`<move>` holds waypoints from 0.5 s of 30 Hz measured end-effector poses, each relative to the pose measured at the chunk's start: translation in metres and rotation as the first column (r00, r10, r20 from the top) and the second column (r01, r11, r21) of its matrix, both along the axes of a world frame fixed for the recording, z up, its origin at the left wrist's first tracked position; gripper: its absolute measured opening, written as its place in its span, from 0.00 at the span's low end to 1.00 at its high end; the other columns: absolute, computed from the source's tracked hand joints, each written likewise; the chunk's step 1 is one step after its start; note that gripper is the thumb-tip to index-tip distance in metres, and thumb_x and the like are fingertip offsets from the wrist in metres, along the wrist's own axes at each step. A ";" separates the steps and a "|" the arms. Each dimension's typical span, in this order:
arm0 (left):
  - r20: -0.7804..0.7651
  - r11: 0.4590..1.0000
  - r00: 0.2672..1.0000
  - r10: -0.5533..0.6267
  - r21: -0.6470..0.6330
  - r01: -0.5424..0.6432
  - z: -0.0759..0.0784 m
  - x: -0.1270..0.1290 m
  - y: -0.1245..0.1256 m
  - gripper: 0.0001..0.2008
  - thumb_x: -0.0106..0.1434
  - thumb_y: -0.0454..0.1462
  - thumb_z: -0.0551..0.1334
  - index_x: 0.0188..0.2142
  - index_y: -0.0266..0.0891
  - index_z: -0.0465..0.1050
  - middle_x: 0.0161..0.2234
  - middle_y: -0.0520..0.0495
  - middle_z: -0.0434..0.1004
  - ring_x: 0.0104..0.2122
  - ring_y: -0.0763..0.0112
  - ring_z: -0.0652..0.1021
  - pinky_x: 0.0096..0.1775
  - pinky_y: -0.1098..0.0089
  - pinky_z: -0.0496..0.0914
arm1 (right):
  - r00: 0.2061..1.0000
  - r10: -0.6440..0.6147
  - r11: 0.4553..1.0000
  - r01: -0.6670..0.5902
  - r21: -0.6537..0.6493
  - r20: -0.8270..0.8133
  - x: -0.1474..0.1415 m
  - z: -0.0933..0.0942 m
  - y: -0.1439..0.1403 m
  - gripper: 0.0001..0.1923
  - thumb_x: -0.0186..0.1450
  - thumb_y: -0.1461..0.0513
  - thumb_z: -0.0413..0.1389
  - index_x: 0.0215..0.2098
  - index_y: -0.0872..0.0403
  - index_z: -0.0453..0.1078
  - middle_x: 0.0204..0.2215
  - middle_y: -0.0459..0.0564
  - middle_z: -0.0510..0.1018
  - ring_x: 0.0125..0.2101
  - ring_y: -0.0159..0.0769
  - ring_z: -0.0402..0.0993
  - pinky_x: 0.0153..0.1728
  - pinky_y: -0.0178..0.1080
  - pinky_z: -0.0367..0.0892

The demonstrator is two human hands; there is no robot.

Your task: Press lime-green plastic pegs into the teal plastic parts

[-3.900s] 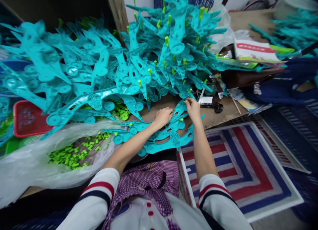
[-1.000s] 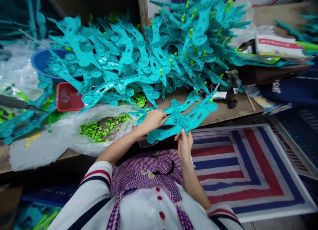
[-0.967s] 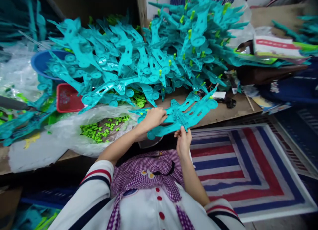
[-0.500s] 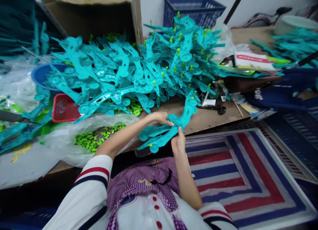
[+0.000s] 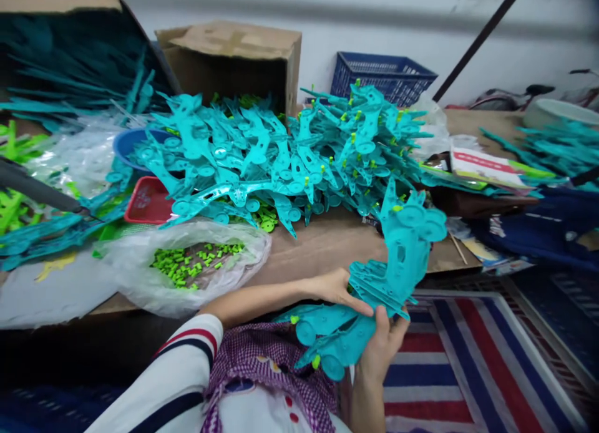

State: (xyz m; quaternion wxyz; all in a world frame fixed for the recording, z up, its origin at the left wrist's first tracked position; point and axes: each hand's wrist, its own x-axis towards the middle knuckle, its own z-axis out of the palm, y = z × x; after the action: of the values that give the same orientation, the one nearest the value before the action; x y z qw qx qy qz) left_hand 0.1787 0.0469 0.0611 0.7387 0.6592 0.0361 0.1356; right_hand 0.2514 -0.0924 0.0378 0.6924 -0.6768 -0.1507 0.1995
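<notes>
A stack of teal parts (image 5: 374,296) is clamped from below by the raised right hand (image 5: 384,349) and pressed from above by the flat left hand (image 5: 334,287), off the table's (image 5: 327,243) front edge.

A brown wooden tabletop (image 5: 327,243) carries a big heap of teal plastic frames (image 5: 281,152). Left of the heap lie a red plastic basket (image 5: 147,202) and a clear bag of green clips (image 5: 187,264).
</notes>
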 end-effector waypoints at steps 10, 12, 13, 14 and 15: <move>0.048 0.891 0.895 0.444 -0.125 -0.436 0.054 -0.024 0.013 0.31 0.53 0.46 0.72 0.53 0.35 0.74 0.52 0.40 0.78 0.53 0.54 0.76 0.55 0.55 0.69 | 0.887 0.441 0.888 -0.453 -0.082 -0.134 0.001 0.023 -0.007 0.44 0.53 0.53 0.67 0.65 0.45 0.58 0.59 0.54 0.71 0.54 0.48 0.73 0.50 0.47 0.73; 0.056 0.879 0.878 0.476 -0.082 -0.471 0.064 -0.031 0.017 0.29 0.53 0.47 0.72 0.51 0.36 0.76 0.51 0.41 0.79 0.53 0.54 0.76 0.55 0.56 0.69 | 0.901 0.420 0.905 -0.424 -0.023 -0.106 -0.005 0.027 0.003 0.44 0.52 0.54 0.67 0.65 0.45 0.58 0.58 0.53 0.72 0.53 0.47 0.74 0.50 0.47 0.73; 0.078 0.877 0.873 0.481 -0.064 -0.477 0.069 -0.032 0.019 0.28 0.53 0.48 0.72 0.50 0.37 0.77 0.51 0.41 0.79 0.53 0.55 0.76 0.55 0.56 0.69 | 0.907 0.411 0.911 -0.412 0.004 -0.097 -0.006 0.031 0.010 0.44 0.51 0.55 0.68 0.64 0.45 0.59 0.57 0.53 0.73 0.52 0.47 0.75 0.49 0.47 0.73; 0.108 0.878 0.872 0.478 -0.043 -0.476 0.074 -0.033 0.023 0.27 0.53 0.50 0.71 0.48 0.38 0.77 0.50 0.42 0.80 0.52 0.55 0.76 0.55 0.57 0.68 | 0.909 0.405 0.914 -0.405 0.022 -0.095 -0.006 0.035 0.017 0.44 0.51 0.55 0.68 0.64 0.46 0.61 0.55 0.53 0.75 0.49 0.46 0.77 0.47 0.46 0.74; 0.138 0.877 0.868 0.478 -0.019 -0.480 0.079 -0.031 0.028 0.26 0.52 0.51 0.71 0.46 0.38 0.78 0.48 0.43 0.80 0.52 0.56 0.76 0.54 0.58 0.68 | 0.910 0.403 0.915 -0.401 0.036 -0.095 -0.004 0.040 0.024 0.44 0.50 0.56 0.69 0.63 0.47 0.62 0.52 0.53 0.77 0.46 0.46 0.78 0.45 0.46 0.75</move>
State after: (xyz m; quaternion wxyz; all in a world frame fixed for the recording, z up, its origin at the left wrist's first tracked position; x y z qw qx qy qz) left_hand 0.1472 0.0747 0.1405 0.6774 0.6247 0.1460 0.3599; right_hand 0.2477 -0.0682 0.0780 0.6485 -0.6149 -0.2532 0.3704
